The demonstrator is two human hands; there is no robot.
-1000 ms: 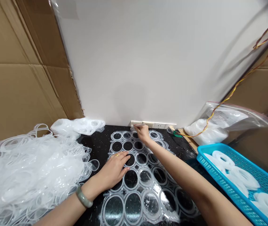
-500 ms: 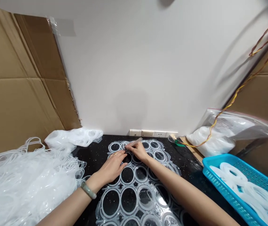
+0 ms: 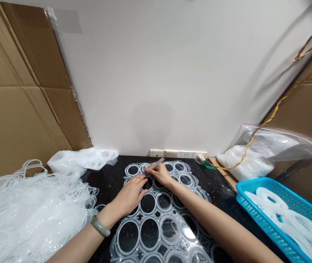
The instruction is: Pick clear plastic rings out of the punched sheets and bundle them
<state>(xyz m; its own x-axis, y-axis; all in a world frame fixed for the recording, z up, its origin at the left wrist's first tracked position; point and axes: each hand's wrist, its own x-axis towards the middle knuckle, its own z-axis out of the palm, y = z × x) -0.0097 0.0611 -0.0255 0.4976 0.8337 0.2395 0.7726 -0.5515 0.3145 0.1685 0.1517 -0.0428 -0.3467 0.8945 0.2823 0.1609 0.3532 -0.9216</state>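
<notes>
A clear plastic sheet [image 3: 138, 233] with rows of round white-edged rings lies on the black speckled tabletop [image 3: 105, 186]. My left hand [image 3: 132, 193] rests on the sheet's left part near the far end, fingers stretched out and pointing to the right. A jade-coloured bangle [image 3: 100, 226] circles that wrist. Beside its fingertips, my right hand [image 3: 160, 174] pinches a slim translucent strip [image 3: 157, 163], whose exact kind I cannot make out. The strip slants over a ring in the far row, and its lower end is partly hidden by the fingers.
To the left, a heap of white ring-shaped plastic scraps [image 3: 35, 215] fills the table beside a cardboard panel [image 3: 21, 102]. A blue basket [image 3: 260, 215] holding white rings stands at right. Behind it are a plastic bag [image 3: 250, 160] and a twisted yellow-brown cable [image 3: 274, 106]. Sockets [image 3: 171, 154] line the wall.
The camera view has shifted slightly. Both hands keep nearly the same place on the sheet, and the strip is still pinched in my right hand.
</notes>
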